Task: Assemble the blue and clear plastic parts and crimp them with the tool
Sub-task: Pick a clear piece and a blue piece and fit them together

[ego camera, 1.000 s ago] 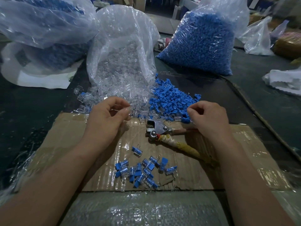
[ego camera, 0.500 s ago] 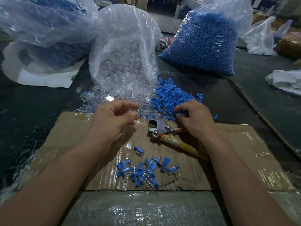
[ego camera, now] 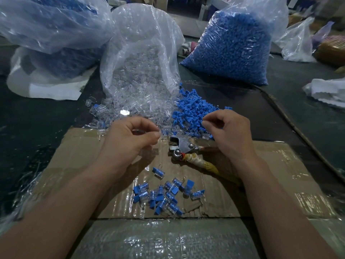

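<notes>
The loose heap of small ribbed plastic plugs is bright blue; the spilled pile of little plastic shells is colourless, with white glints; the finished plug-in-shell pieces show blue through clear; the metal crimping tool is silver-grey, its handle wrapped in stained yellow-white cloth; the taped corrugated cardboard sheet is tan; the tabletop is near-black.

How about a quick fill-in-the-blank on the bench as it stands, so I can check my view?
1. The crimp tool lies on the ____, its head between the left hand and the right hand.
2. The open bag beyond the left hand spills ____ parts.
3. The loose pile by the right hand is ____.
Missing words: cardboard; clear; blue.
</notes>
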The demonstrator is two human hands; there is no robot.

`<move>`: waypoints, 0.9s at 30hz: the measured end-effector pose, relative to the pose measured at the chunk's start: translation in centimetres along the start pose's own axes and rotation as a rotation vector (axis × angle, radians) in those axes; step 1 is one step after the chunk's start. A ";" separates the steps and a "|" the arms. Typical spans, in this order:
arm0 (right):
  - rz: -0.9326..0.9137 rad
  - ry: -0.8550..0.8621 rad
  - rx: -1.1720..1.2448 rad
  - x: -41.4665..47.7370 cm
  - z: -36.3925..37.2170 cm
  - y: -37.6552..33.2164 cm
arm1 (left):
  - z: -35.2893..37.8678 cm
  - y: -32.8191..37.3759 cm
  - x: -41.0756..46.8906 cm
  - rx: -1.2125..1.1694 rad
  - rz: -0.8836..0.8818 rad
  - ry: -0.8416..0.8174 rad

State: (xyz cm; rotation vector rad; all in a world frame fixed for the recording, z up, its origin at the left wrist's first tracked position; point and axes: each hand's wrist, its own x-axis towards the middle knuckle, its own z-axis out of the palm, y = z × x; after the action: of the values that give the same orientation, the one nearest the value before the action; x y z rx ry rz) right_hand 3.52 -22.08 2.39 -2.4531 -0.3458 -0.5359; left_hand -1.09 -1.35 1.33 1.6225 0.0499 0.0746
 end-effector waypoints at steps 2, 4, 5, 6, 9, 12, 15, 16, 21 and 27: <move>0.013 0.003 0.035 0.0 -0.1 -0.3 | 0.1 0.1 -0.1 -0.011 0.003 -0.009; 0.050 -0.005 0.087 -0.1 -0.2 -0.6 | 0.2 0.2 -0.1 -0.072 -0.031 -0.022; 0.073 -0.011 0.132 -0.2 -0.3 -0.8 | 0.2 0.1 -0.1 -0.100 -0.048 -0.027; 0.091 -0.019 0.187 -0.4 -0.4 -1.1 | 0.2 0.1 -0.1 -0.119 -0.060 -0.030; 0.083 -0.072 0.356 -1.0 -0.5 -2.5 | 0.2 -0.1 -0.3 -0.149 -0.079 -0.041; 0.011 -0.133 0.452 -1.7 -0.2 -4.1 | 0.3 -0.3 -0.3 -0.117 -0.063 -0.019; -0.061 -0.146 0.458 -2.3 0.4 -5.2 | 0.3 -0.5 -0.2 -0.119 -0.028 0.020; -0.078 -0.142 0.449 -2.4 0.5 -5.4 | 0.3 -0.4 -0.2 -0.124 -0.017 0.025; -0.104 -0.101 0.365 -2.5 1.3 -5.7 | 0.6 0.1 -0.4 -0.089 0.045 -0.010; -0.146 -0.087 0.288 -2.7 1.7 -5.9 | 0.8 0.4 -0.8 -0.091 0.091 -0.065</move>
State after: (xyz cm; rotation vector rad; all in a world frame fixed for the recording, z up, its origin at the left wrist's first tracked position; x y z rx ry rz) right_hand -0.50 -16.69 2.83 -2.1869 -0.5983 -0.4082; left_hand -1.86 -2.26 1.71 1.5347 -0.0761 0.0928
